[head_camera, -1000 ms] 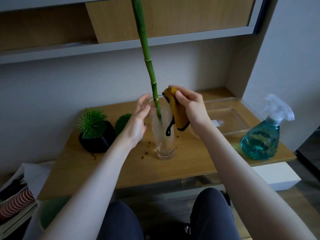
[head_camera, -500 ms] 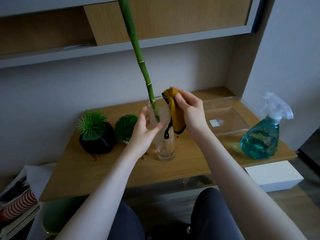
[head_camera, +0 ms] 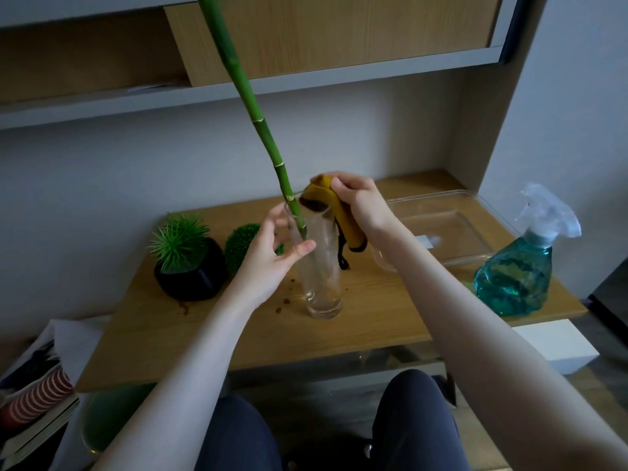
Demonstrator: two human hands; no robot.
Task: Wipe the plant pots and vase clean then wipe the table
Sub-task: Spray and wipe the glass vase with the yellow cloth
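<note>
- The glass vase (head_camera: 321, 266) stands upright near the middle of the wooden table (head_camera: 390, 311), long axis vertical, mouth up and base flat on the wood.
- A green bamboo stalk (head_camera: 258, 124) sits in it, foot against the left inner wall, leaning up and to the left until it leaves the top of the view.
- The vase is clear and tall, cloudy along the wall, thick at the bottom.
- Your left hand (head_camera: 268, 263) grasps the vase's upper part, thumb across the front, fingers round the far side.
- Your right hand (head_camera: 360, 205) pinches a yellow cloth (head_camera: 343, 219) at the rim; one fold lies over the lip, the rest hangs down the right outer wall with a black strip dangling.
- Brown specks (head_camera: 283, 300) dot the table just left of the base.
- A black pot with a spiky plant (head_camera: 190, 270) and a round green ball plant (head_camera: 243, 243) sit at the left.
- A clear plastic tray (head_camera: 452, 226) and a blue spray bottle (head_camera: 520, 266) sit at the right.
</note>
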